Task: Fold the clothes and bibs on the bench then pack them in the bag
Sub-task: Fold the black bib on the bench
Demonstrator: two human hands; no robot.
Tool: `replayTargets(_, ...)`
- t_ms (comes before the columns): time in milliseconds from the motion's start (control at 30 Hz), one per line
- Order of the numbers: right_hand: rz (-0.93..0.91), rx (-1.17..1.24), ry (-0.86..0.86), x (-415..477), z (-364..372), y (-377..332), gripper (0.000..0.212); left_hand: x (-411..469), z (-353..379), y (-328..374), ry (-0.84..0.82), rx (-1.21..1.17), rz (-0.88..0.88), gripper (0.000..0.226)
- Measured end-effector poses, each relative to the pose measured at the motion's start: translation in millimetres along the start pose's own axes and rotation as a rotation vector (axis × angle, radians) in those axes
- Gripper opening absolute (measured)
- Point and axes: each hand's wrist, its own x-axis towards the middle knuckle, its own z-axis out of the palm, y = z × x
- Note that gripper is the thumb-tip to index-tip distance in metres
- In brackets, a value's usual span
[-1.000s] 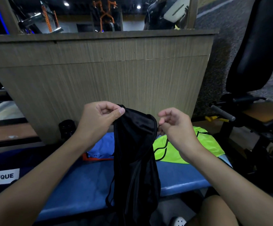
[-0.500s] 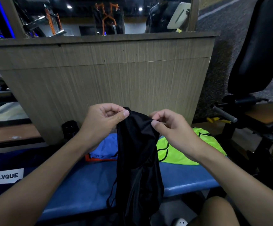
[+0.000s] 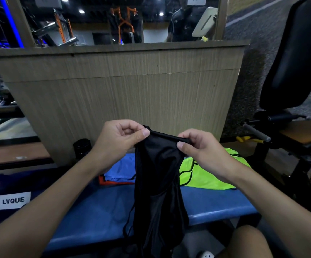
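1. Black bag hangs limp above the bench front edge.
2. Left hand and right hand each pinch its top hem, fingers curled on cloth.
3. Judged thin, light, slippery; hold at the hem.
4. Yellow bib and blue garment lie behind it.

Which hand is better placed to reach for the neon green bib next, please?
Probably the right. The right hand pinches the rim of the black bag in front of the neon green bib at the right end of the bench; the left hand holds the other side, nearer the folded blue cloth.
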Motion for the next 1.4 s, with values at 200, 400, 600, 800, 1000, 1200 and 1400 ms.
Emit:
replayTargets(200, 0.094, 0.206, -0.114, 5.0, 6.9, -0.4, 0.012, -2.3, 1.9, 4.2, -0.06, -0.043, 0.003, 0.011)
replayTargets(400, 0.197, 0.49, -0.193, 2.3, 15.0, 3.7, 0.012, -5.0, -2.7, 4.0, -0.135, -0.046, -0.006, 0.014)
replayTargets(600, 0.102, 0.394, -0.025, 4.0, 15.2, 5.7, 0.011, -4.0, -7.5, -7.7, -0.021, -0.004, -0.003, 0.004)
replayTargets(800, -0.013, 0.127, 0.127, 6.5, 16.4, -0.9, 0.012, -4.0, -3.5, -17.2, 0.117, 0.082, 0.057, 0.01)
replayTargets(1000, 0.009, 0.031, 0.188, 9.2, 16.7, -0.5, 0.025, -2.6, -3.5, -17.0, 0.173, 0.096, 0.061, 0.011)
replayTargets(1200, -0.007, -0.119, 0.142, 15.2, 9.6, 2.5, 0.028, -1.7, -11.3, -14.4, 0.104, 0.061, 0.032, 0.011)
replayTargets(1400, -0.063, -0.263, 0.062, 18.1, 1.4, -4.3, 0.024, 0.0, -19.7, -18.4, 0.078, 0.129, 0.047, 0.014)
